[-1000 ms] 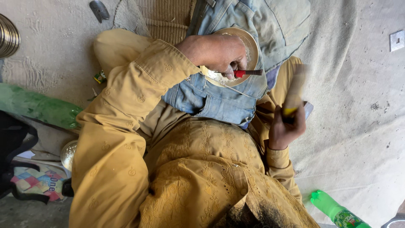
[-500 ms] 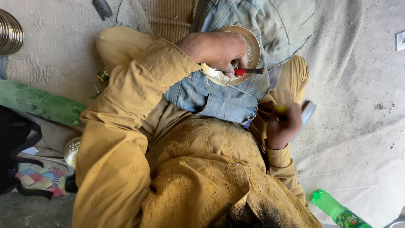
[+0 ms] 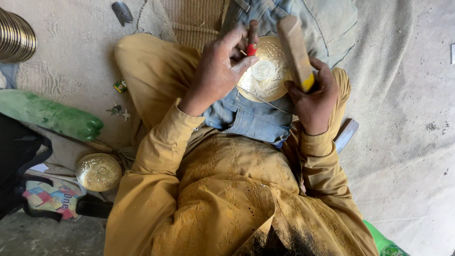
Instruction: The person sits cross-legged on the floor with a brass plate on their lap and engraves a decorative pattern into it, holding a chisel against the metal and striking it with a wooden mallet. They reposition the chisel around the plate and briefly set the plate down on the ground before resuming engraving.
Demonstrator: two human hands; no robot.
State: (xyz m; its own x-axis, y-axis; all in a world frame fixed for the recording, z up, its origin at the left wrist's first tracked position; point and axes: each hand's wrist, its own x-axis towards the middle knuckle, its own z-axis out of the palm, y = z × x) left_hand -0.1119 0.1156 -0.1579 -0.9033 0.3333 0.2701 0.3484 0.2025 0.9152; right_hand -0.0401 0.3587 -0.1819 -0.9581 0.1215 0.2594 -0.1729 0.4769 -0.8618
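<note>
The right hand [image 3: 315,97] has risen from beside the knee and now holds a flat wooden mallet with a yellow band [image 3: 295,50] up over the lap, its fingers wrapped shut around the lower end of the stick. The left hand [image 3: 219,71] has shifted too: half a second ago it lay across the work, and now it is pulled toward the near edge, so more of the round engraved brass plate [image 3: 266,71] shows. That plate rests on a folded blue denim cloth [image 3: 246,118] across the seated person's lap, between the two hands. The left fingers are pinched together on a thin chisel with a red collar [image 3: 251,40], which stands nearly upright, its lower end at the plate's upper left rim. The mallet's head hangs just right of the chisel's top; whether they touch cannot be told. The person wears mustard-yellow embroidered clothing. On the floor to the left lie a second small round brass dish [image 3: 99,171], a green plastic bottle [image 3: 52,116] on its side, and a stack of shiny metal plates [image 3: 16,38] at the top corner.
</note>
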